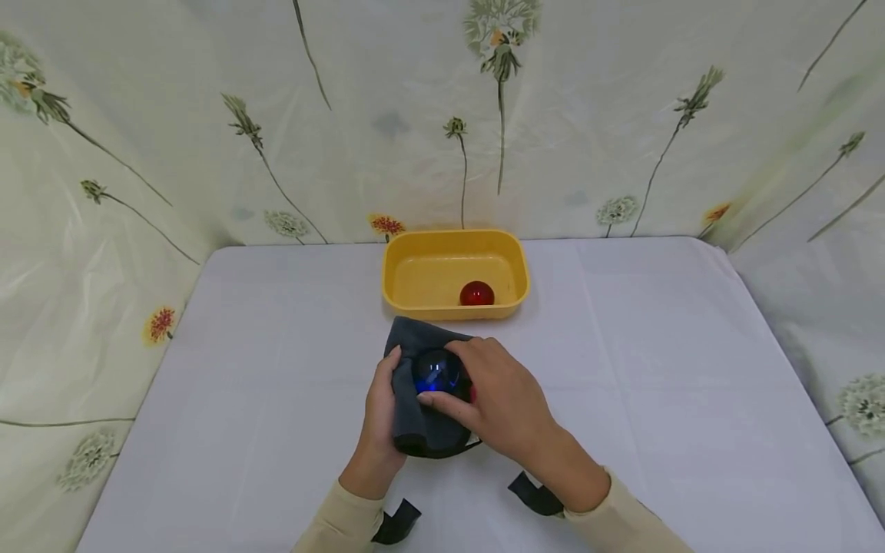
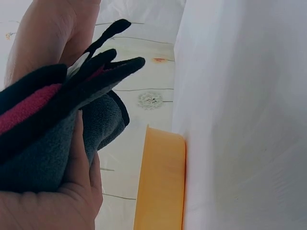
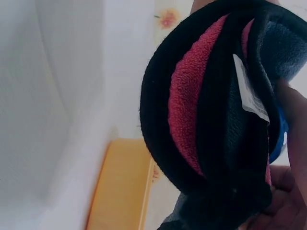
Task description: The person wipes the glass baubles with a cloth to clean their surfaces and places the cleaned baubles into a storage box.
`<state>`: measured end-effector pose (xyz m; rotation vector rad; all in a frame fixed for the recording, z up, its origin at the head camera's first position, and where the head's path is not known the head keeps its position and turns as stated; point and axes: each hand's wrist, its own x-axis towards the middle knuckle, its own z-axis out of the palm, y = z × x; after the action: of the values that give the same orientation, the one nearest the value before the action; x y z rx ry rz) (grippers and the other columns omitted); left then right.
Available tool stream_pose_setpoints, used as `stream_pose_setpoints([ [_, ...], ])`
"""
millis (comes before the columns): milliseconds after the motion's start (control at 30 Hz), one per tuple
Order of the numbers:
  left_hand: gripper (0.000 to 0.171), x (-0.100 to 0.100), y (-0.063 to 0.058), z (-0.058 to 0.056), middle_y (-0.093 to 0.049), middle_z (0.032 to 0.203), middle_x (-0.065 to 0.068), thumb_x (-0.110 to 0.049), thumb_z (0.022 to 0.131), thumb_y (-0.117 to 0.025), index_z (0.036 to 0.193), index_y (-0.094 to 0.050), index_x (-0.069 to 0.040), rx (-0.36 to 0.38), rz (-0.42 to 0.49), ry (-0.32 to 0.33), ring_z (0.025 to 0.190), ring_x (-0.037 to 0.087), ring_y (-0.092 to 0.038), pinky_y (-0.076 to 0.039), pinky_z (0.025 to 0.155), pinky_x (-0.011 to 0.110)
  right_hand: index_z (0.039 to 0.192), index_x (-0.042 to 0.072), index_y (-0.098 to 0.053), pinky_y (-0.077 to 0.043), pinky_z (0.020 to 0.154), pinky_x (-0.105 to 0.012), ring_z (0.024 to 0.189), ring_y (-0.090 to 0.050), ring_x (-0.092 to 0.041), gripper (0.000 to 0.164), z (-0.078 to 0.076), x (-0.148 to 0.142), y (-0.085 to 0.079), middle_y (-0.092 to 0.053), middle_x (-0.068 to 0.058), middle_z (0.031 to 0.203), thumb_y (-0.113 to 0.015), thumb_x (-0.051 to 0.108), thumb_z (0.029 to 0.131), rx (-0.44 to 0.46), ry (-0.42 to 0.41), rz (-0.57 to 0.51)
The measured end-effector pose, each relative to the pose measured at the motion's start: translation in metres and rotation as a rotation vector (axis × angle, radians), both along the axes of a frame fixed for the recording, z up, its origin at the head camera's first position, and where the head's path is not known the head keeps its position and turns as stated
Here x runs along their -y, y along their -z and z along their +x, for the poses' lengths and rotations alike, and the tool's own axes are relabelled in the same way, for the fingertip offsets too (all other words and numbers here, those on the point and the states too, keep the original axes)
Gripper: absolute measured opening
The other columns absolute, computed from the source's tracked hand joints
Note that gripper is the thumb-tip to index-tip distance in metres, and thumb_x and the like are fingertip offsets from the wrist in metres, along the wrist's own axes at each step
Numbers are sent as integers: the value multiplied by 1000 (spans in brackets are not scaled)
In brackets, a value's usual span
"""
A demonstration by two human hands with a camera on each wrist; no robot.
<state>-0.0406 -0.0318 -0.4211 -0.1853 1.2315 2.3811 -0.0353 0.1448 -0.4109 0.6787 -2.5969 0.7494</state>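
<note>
A shiny dark blue ball (image 1: pixel 437 372) sits against a folded grey-blue towel (image 1: pixel 420 336) above the near middle of the table. My right hand (image 1: pixel 508 403) grips the ball, thumb across its near side and fingers around its far right side. From the left, my left hand (image 1: pixel 379 411) holds the towel, with the thumb up along its edge. In the right wrist view the towel (image 3: pixel 187 96) shows black edging, pink layers and a white label (image 3: pixel 250 93); only a sliver of the ball (image 3: pixel 279 139) appears there. The left wrist view shows fingers under the towel (image 2: pixel 38 160).
Just beyond the hands stands a yellow tray (image 1: pixel 415 313) holding a red ball (image 1: pixel 477 293) near its front right. A white cloth covers the table (image 1: pixel 276 346). Behind it hangs a flower-printed sheet (image 1: pixel 394 153). Black straps (image 1: pixel 397 524) show near both wrists.
</note>
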Motion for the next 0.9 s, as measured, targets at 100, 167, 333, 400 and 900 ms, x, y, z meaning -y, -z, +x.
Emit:
stream_pose_setpoints([
  [100, 67, 0, 0, 0, -40, 147, 8, -56, 109, -32, 160, -24, -13, -1, -1, -4, 126, 18, -46, -44, 104, 30, 124, 3, -67, -59, 84, -35, 98, -61, -20, 68, 0, 1, 0, -68, -9, 112, -79, 59, 88, 8, 14, -16],
  [167, 68, 0, 0, 0, -39, 150, 9, -56, 109, -32, 161, -23, -13, -7, -5, -9, 129, 20, -44, -42, 106, 31, 130, 3, -65, -58, 88, -36, 101, -61, -21, 71, 1, 1, -1, -68, -9, 114, -82, 56, 86, 26, 7, -10],
  [333, 65, 2, -1, -3, -42, 149, 7, -54, 109, -30, 159, -27, -12, -32, -11, -23, 130, 19, -44, -38, 111, 35, 151, 11, -52, -55, 92, -36, 105, -57, -20, 84, 2, 1, -3, -63, -7, 119, -86, 50, 84, 44, -36, 45],
  [400, 65, 3, -1, -3, -43, 146, 6, -54, 109, -30, 158, -28, -11, -37, -9, -25, 128, 18, -44, -37, 113, 37, 151, 14, -52, -55, 89, -35, 103, -55, -20, 82, 1, 0, -3, -62, -6, 117, -86, 48, 85, 35, -46, 58],
  [900, 69, -1, -2, 0, -35, 154, 11, -55, 108, -32, 162, -21, -14, -5, -20, -5, 132, 22, -40, -38, 110, 36, 126, 4, -63, -57, 86, -35, 101, -57, -20, 74, -1, 1, -3, -64, -7, 113, -89, 54, 79, 36, 35, -1],
])
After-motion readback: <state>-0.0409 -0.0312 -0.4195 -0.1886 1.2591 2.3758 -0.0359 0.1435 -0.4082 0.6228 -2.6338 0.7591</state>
